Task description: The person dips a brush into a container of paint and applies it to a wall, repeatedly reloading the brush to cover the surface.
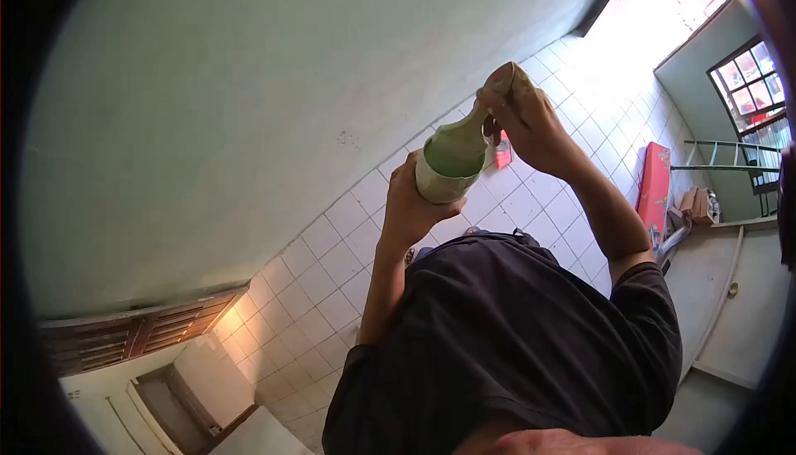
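Observation:
My left hand (414, 206) is wrapped around a paint cup (448, 187) with a ragged, pale, paint-smeared rim. Green paint (454, 162) shows inside it. My right hand (531, 127) grips the handle of a wide paintbrush (461, 133), which is coated pale green. The brush slants down into the cup's mouth, so its bristle end is partly hidden by the rim. Both hands are held out in front of my dark shirt (506, 330), near the pale green wall (249, 123).
White floor tiles (340, 310) run along the wall's base. A red box-like object (653, 185) and a green metal ladder (721, 156) are at the right, by a barred window (750, 82). Slatted wooden shutters (137, 335) are at lower left. A bright doorway (655, 15) opens at upper right.

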Tool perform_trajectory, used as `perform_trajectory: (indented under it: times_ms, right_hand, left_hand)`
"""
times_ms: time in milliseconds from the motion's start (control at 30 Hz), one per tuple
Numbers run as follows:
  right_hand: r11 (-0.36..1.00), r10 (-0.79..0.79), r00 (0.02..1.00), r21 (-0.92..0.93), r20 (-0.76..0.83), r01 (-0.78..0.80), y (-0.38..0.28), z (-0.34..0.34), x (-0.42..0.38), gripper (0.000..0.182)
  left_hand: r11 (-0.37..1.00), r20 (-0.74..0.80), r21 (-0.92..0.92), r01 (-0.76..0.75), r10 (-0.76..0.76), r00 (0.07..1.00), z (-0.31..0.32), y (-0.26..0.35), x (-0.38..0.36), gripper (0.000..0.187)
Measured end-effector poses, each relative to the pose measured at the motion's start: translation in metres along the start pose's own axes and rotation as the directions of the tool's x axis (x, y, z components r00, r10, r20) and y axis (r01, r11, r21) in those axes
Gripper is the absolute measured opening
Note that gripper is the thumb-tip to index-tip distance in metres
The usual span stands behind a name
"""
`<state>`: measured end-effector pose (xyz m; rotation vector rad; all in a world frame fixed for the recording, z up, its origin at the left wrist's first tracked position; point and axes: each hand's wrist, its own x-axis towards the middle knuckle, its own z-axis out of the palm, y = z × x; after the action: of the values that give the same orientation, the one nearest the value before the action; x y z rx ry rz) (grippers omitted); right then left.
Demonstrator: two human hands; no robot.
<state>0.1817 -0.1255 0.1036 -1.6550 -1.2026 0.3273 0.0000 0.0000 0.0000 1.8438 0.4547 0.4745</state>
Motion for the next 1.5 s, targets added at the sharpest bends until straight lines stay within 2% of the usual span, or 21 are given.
perform_trajectory:
  times_ms: [67,100,233,300,333,400,467,533,567,667,767,867,967,1000,1067,1233,1300,1333,1400,1433,1500]
  right_hand:
    - [0.98,0.144,0.99,0.137,-0.01,-0.141,0.003,0.0,0.005,0.022]
    - [0.98,0.145,0.989,0.142,-0.006,-0.143,-0.004,0.026,0.012,0.022]
    - [0.919,0.239,0.968,0.337,-0.072,-0.202,0.004,0.055,0.027,0.025]
    - [0.841,0.337,0.935,0.482,-0.114,-0.244,0.012,0.067,0.034,0.025]
    - [0.844,0.334,0.936,0.477,-0.109,-0.246,0.016,0.073,0.035,0.025]
    - [0.727,0.406,0.913,0.622,-0.048,-0.291,0.027,0.081,0.04,0.028]
    - [0.674,0.392,0.92,0.683,-0.006,-0.283,0.039,0.092,0.044,0.03]
    - [0.572,0.395,0.915,0.757,0.085,-0.317,0.055,0.098,0.049,0.034]
    - [0.573,0.391,0.916,0.754,0.091,-0.32,0.062,0.102,0.053,0.034]
    - [0.418,0.47,0.874,0.843,0.119,-0.339,0.074,0.115,0.068,0.034]
    - [0.344,0.48,0.86,0.865,0.172,-0.365,0.068,0.121,0.086,0.033]
    - [0.286,0.392,0.867,0.854,0.309,-0.434,0.112,0.118,0.108,0.032]
    - [0.165,0.376,0.861,0.89,0.343,-0.426,0.103,0.131,0.138,0.032]
    - [0.161,0.341,0.867,0.887,0.362,-0.433,0.107,0.136,0.149,0.031]
    - [0.158,0.298,0.88,0.89,0.37,-0.428,0.118,0.135,0.171,0.03]
    - [0.123,0.143,0.923,0.919,0.357,-0.374,0.132,0.146,0.222,0.027]
    - [0.037,0.008,0.942,0.941,0.337,-0.337,0.147,0.154,0.243,0.022]
    - [0.031,0.002,0.94,0.939,0.341,-0.341,0.146,0.157,0.25,0.022]
    - [0.194,0.104,0.974,0.957,0.2,-0.217,0.133,0.166,0.257,0.019]
    - [0.185,0.122,0.971,0.957,0.205,-0.225,0.127,0.173,0.253,0.019]
    - [0.288,0.158,0.984,0.949,0.081,-0.124,0.114,0.182,0.256,0.02]
  left_hand:
    - [0.995,0.028,-0.098,0.008,-0.006,1.0,-0.001,0.0,0.002,0.075]
    - [0.995,0.026,-0.095,0.013,-0.011,1.0,-0.028,-0.007,-0.008,0.075]
    - [0.995,0.02,-0.084,0.047,-0.046,0.999,-0.056,-0.012,-0.019,0.076]
    - [0.996,0.0,-0.067,0.054,-0.054,0.999,-0.066,-0.017,-0.022,0.076]
    - [0.996,-0.008,-0.068,0.05,-0.051,0.999,-0.07,-0.022,-0.023,0.076]
    - [0.996,-0.027,-0.075,0.039,-0.041,0.999,-0.077,-0.031,-0.022,0.076]
    - [0.999,-0.027,0.009,0.047,-0.047,0.999,-0.09,-0.034,-0.021,0.08]
    - [0.999,-0.056,-0.019,0.043,-0.044,0.997,-0.097,-0.033,-0.019,0.078]
    - [0.998,-0.078,-0.048,0.037,-0.041,0.996,-0.1,-0.032,-0.016,0.076]
    - [0.997,-0.096,-0.047,0.053,-0.058,0.994,-0.106,-0.034,-0.006,0.076]
    - [0.998,-0.113,-0.029,0.048,-0.051,0.992,-0.111,-0.035,0.008,0.075]
    - [0.998,-0.145,-0.047,0.029,-0.035,0.989,-0.111,-0.046,0.029,0.076]
    - [1.0,-0.209,-0.006,0.017,-0.018,0.978,-0.122,-0.052,0.05,0.077]
    - [1.0,-0.227,0.014,0.017,-0.013,0.974,-0.127,-0.048,0.057,0.077]
    - [0.995,-0.275,-0.091,0.05,-0.073,0.959,-0.126,-0.045,0.078,0.079]
    - [0.996,-0.408,-0.063,0.056,-0.077,0.91,-0.133,-0.071,0.113,0.078]
    - [0.996,-0.453,-0.07,0.064,-0.089,0.887,-0.138,-0.077,0.122,0.078]
    - [0.997,-0.48,-0.054,0.06,-0.078,0.874,-0.141,-0.08,0.124,0.078]
    - [0.997,-0.498,-0.033,0.063,-0.071,0.864,-0.148,-0.087,0.124,0.077]
    - [0.992,-0.509,-0.06,0.107,-0.122,0.852,-0.15,-0.092,0.117,0.076]
    - [0.987,-0.517,-0.093,0.128,-0.157,0.842,-0.154,-0.101,0.114,0.075]
